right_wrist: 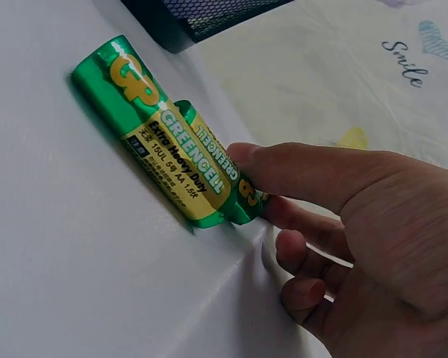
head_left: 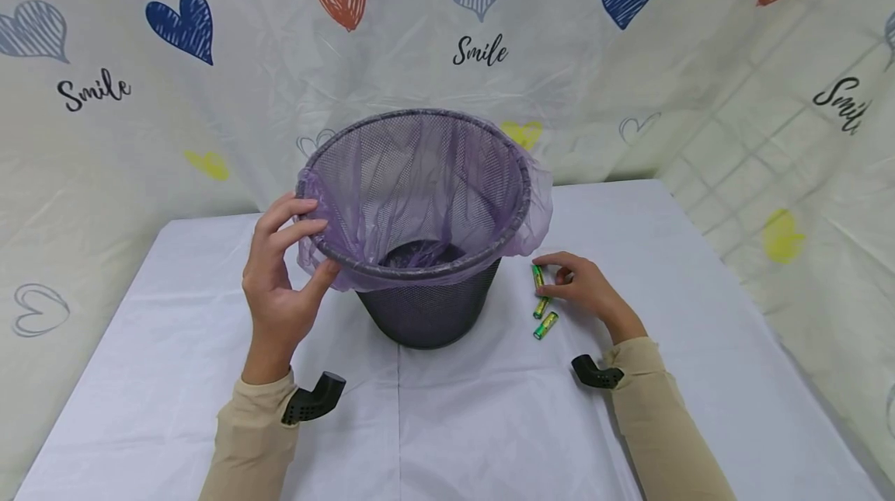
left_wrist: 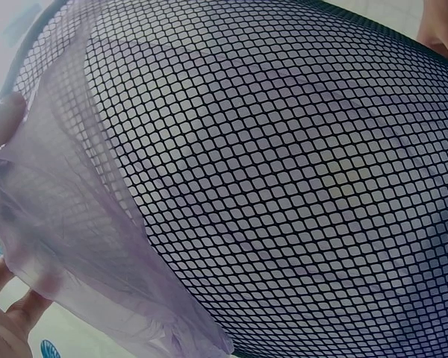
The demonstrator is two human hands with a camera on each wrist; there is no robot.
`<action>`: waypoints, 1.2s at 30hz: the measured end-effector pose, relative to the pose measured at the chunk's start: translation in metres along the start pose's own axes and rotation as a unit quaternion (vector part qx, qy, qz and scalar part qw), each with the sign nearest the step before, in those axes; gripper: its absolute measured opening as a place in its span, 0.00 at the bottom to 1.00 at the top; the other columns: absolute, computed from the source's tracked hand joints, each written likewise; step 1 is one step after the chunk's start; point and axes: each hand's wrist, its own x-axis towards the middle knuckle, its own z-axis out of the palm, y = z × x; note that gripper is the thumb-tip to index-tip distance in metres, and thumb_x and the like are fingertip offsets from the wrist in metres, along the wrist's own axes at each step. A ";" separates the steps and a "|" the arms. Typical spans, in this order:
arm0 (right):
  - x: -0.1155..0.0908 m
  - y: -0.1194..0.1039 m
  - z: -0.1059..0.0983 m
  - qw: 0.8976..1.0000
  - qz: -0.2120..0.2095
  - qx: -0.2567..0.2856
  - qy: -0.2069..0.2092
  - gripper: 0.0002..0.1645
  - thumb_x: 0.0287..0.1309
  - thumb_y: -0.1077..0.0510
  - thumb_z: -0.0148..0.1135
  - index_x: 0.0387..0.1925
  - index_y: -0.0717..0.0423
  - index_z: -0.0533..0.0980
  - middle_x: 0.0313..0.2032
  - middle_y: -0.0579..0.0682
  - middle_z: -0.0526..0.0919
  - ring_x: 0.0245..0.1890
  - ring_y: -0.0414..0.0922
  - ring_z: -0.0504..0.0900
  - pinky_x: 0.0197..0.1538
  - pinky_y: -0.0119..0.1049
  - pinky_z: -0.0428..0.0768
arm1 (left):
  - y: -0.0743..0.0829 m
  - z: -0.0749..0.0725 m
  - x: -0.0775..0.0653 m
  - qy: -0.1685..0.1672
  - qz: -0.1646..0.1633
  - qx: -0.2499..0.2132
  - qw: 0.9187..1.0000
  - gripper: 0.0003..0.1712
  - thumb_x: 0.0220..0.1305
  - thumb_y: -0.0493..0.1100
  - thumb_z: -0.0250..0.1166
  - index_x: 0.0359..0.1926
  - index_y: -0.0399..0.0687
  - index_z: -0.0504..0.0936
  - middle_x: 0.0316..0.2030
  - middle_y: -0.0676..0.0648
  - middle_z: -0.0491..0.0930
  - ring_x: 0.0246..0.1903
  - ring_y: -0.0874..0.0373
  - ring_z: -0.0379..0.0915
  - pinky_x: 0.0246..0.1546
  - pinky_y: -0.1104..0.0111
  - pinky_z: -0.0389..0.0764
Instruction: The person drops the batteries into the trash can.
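Observation:
A black mesh wastebasket (head_left: 426,307) stands on the table, lined with a thin purple bin liner (head_left: 534,210) folded out over its rim. My left hand (head_left: 283,283) grips the rim on the left, its fingertips over the edge and the thumb at the near side. In the left wrist view the thumb lies along the rim beside the liner (left_wrist: 67,231). To the basket's right, my right hand (head_left: 580,283) pinches a green and gold AA battery (head_left: 538,276) between thumb and forefinger. Two more batteries lie just nearer, one battery (head_left: 541,307) by the thumb and another battery (head_left: 546,325) closest to me.
A white cloth covers the table (head_left: 454,423). Behind it hangs a pale curtain (head_left: 405,58) printed with hearts and the word Smile, close to the basket's far side. Each sleeve carries a black wrist device, one on the left (head_left: 315,398) and one on the right (head_left: 596,373).

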 end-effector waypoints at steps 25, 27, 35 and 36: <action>-0.004 -0.009 -0.011 0.999 -0.011 -0.002 0.043 0.29 0.41 0.51 0.72 0.49 0.48 0.76 0.32 0.54 0.76 0.31 0.44 0.70 0.31 0.30 0.66 | 0.000 0.001 0.000 0.002 0.000 -0.003 1.000 0.28 0.55 0.52 0.65 0.38 0.25 0.75 0.47 0.31 0.74 0.57 0.38 0.63 0.64 0.55 0.65; -0.005 -0.011 -0.013 0.999 -0.006 -0.001 0.045 0.29 0.42 0.51 0.71 0.50 0.48 0.76 0.33 0.55 0.76 0.32 0.44 0.70 0.30 0.30 0.65 | 0.000 0.002 0.001 0.003 0.001 -0.008 1.000 0.28 0.54 0.51 0.65 0.37 0.25 0.75 0.47 0.31 0.74 0.57 0.38 0.63 0.64 0.55 0.64; -0.008 -0.021 -0.019 0.999 -0.012 0.004 0.046 0.29 0.43 0.49 0.70 0.51 0.48 0.75 0.34 0.58 0.75 0.34 0.45 0.69 0.29 0.32 0.66 | -0.001 0.001 -0.001 0.010 0.005 -0.016 1.000 0.27 0.54 0.50 0.66 0.37 0.25 0.76 0.46 0.32 0.74 0.57 0.38 0.63 0.63 0.56 0.65; -0.009 -0.022 -0.020 0.999 -0.014 0.003 0.049 0.29 0.43 0.49 0.70 0.51 0.47 0.75 0.34 0.57 0.75 0.34 0.46 0.69 0.28 0.32 0.66 | -0.001 0.001 -0.001 0.010 0.006 -0.016 1.000 0.27 0.54 0.50 0.66 0.37 0.25 0.76 0.46 0.32 0.74 0.57 0.38 0.63 0.63 0.56 0.65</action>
